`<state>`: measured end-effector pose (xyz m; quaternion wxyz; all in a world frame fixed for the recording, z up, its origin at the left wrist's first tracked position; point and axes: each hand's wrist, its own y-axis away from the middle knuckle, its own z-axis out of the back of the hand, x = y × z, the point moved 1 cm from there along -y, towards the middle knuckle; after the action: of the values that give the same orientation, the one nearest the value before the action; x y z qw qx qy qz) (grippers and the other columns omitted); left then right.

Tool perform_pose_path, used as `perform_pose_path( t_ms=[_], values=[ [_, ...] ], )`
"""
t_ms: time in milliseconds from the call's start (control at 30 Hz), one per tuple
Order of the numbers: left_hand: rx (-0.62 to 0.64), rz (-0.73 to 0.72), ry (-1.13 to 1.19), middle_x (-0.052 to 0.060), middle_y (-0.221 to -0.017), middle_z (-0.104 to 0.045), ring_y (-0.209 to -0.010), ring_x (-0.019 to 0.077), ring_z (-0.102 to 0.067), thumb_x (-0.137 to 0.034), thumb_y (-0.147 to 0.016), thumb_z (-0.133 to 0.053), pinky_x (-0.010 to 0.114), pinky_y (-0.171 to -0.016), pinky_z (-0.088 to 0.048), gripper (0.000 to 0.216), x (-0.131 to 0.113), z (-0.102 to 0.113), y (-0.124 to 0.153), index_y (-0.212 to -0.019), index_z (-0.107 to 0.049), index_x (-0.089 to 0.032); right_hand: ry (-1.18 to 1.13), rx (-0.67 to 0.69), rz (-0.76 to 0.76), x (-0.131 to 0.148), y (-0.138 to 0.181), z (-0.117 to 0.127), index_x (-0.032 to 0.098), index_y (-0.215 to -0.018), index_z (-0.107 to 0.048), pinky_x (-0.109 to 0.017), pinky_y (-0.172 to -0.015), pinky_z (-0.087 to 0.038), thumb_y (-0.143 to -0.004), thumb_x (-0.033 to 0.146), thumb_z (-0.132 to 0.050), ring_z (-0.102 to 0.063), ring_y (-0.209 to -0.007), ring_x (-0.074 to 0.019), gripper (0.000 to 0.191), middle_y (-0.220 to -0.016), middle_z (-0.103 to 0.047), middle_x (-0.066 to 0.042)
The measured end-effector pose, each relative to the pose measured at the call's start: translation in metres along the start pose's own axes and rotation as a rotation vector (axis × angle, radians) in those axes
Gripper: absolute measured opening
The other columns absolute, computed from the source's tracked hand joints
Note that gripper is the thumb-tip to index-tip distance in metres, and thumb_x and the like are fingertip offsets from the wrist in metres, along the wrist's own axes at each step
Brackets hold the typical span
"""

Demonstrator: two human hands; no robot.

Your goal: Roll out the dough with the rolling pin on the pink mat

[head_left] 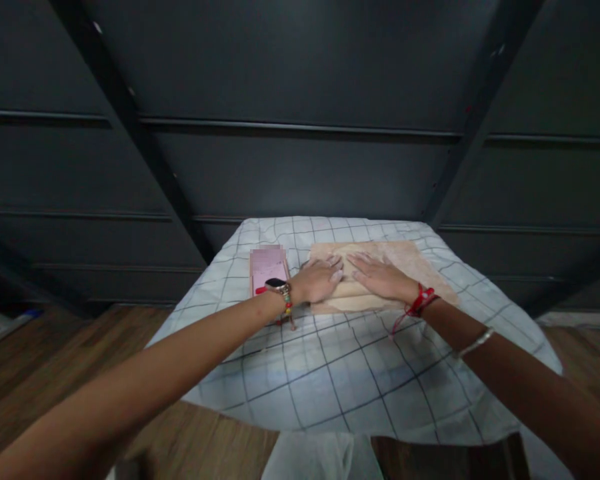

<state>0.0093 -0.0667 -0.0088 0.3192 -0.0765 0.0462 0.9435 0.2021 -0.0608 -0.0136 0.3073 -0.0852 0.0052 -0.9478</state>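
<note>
A flat sheet of pale dough [349, 288] lies on a light brown board or mat [433, 283] on the table. My left hand [322, 277] rests palm down on the dough's left part, its fingers stretched toward the middle. From the other side my right hand [380, 276] lies flat on the dough, fingers spread and pointing up and left. White flour dusts the fingers of both hands, and neither grips anything. Parts of the dough are hidden under the palms.
A phone with a pink screen [267, 267] lies left of the board, partly behind my left wrist. The white checked tablecloth [330, 373] hangs over the table's front edge. Dark wall panels [300, 173] stand right behind the table, above a wooden floor [180, 440].
</note>
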Motion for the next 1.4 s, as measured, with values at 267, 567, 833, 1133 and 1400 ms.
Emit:
perform_pose_path(
  t_ms=[267,567,833,1133,1400],
  values=[
    [-0.057,0.019,-0.071,0.013,-0.143,-0.038,-0.133,0.0205,-0.029,-0.029,-0.098,-0.012,0.037,-0.108,-0.019,0.052,-0.003,0.002,0.000,-0.130,-0.046,-0.008,0.060,-0.013,-0.062,0.003,0.003,-0.001,0.017,-0.143,-0.032,-0.050,-0.109,-0.024,-0.094,0.036,-0.024,-0.027,-0.136,-0.0258,0.054,-0.147,-0.032,-0.007],
    [-0.049,0.042,-0.088,0.015,-0.141,-0.040,-0.131,0.0225,-0.033,-0.028,-0.098,-0.014,0.040,-0.106,-0.022,0.051,-0.007,0.003,0.001,-0.131,-0.046,-0.006,0.090,-0.097,-0.002,0.002,0.001,-0.005,0.019,-0.143,-0.033,-0.049,-0.107,-0.028,-0.093,0.030,-0.028,-0.031,-0.134,-0.0261,0.051,-0.144,-0.038,-0.007],
    [-0.137,-0.022,-0.095,0.012,-0.141,-0.041,-0.131,0.0216,-0.033,-0.030,-0.098,-0.017,0.041,-0.108,-0.020,0.048,-0.010,-0.002,0.000,-0.131,-0.046,-0.010,0.134,-0.126,0.030,0.004,0.008,-0.006,0.021,-0.143,-0.032,-0.052,-0.107,-0.027,-0.094,0.029,-0.027,-0.029,-0.135,-0.0246,0.050,-0.146,-0.035,-0.006],
    [-0.218,-0.057,-0.173,0.013,-0.135,-0.047,-0.124,0.0227,-0.042,-0.031,-0.097,-0.020,0.042,-0.105,-0.027,0.047,-0.022,-0.009,0.016,-0.130,-0.047,-0.010,0.279,-0.273,0.059,0.021,0.027,-0.009,0.014,-0.139,-0.040,-0.049,-0.106,-0.029,-0.095,0.027,-0.027,-0.036,-0.131,-0.0238,0.048,-0.140,-0.044,-0.011],
    [-0.371,0.071,-0.245,0.015,-0.124,-0.055,-0.116,0.0233,-0.050,-0.028,-0.097,-0.030,0.034,-0.098,-0.038,0.039,-0.038,-0.014,0.025,-0.122,-0.050,-0.007,0.320,-0.397,0.002,0.034,0.038,-0.013,0.008,-0.131,-0.048,-0.042,-0.101,-0.038,-0.094,0.030,-0.038,-0.046,-0.124,-0.0268,0.045,-0.133,-0.050,-0.017]
  ],
)
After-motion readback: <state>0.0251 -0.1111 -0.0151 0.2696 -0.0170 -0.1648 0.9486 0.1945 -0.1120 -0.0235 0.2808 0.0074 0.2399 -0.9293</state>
